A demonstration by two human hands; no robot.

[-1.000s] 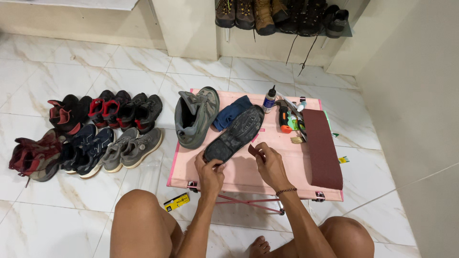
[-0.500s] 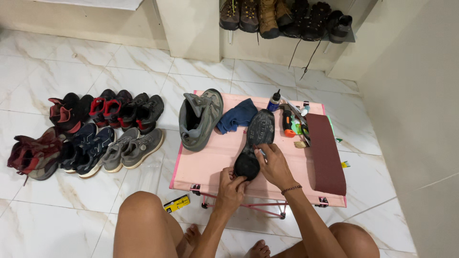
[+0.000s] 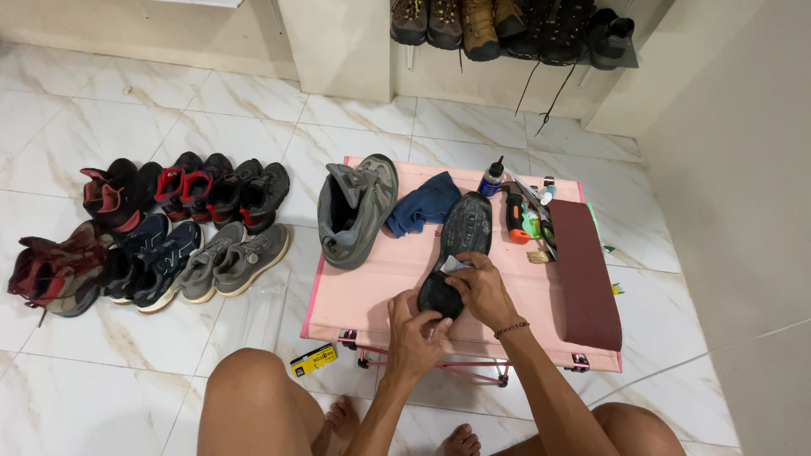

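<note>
Shoe sole [image 3: 456, 253] lies tread-up at frame centre on pink folding table [image 3: 372, 295], toe toward upper frame, heel toward lower frame. Left hand [image 3: 414, 329] just below heel, fingers curled around heel end, gripping it. Right hand [image 3: 481, 287] right of heel, resting on tread, fingers bent, pinching small pale scrap against sole. Grey-green hiking boot [image 3: 355, 211] stands left of sole; blue cloth [image 3: 427, 204] between them. Dark red sandpaper strip [image 3: 587, 274] along table's right edge. Row of sneakers [image 3: 152, 236] on tiled floor [image 3: 110, 397], left of frame.
</note>
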